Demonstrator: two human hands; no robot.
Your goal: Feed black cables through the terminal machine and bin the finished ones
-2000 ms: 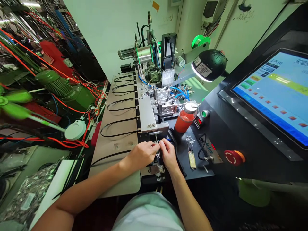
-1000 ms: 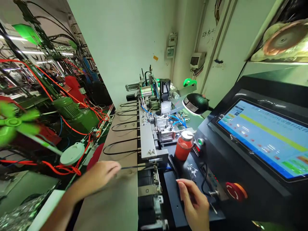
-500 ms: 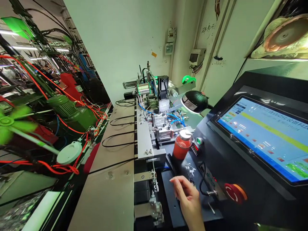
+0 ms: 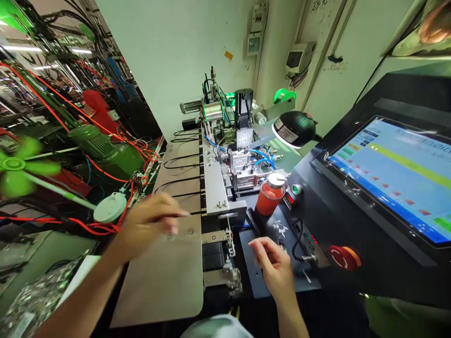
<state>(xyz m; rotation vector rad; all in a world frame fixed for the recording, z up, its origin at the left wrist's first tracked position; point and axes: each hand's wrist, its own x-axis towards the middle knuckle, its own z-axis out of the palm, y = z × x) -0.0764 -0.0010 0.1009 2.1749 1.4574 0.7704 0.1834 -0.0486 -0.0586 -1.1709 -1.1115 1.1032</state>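
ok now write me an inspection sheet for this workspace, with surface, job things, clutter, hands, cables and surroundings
Surface: tan metal plate, its near right corner rounded.
Job's things: black cables lie in loops across the plate's far part; metal clamps sit along its right side.
Clutter: red jar with a silver lid stands beside pale scraps; a thin white piece lies nearer.
Hands: left hand is blurred over the plate, grip unclear; right hand, fingers curled, is over the dark base plate, grip unclear.
Cables: besides the black ones, orange lines tangle at left.
Surroundings: green fan at left; lit lamp, touchscreen and red emergency stop at right.
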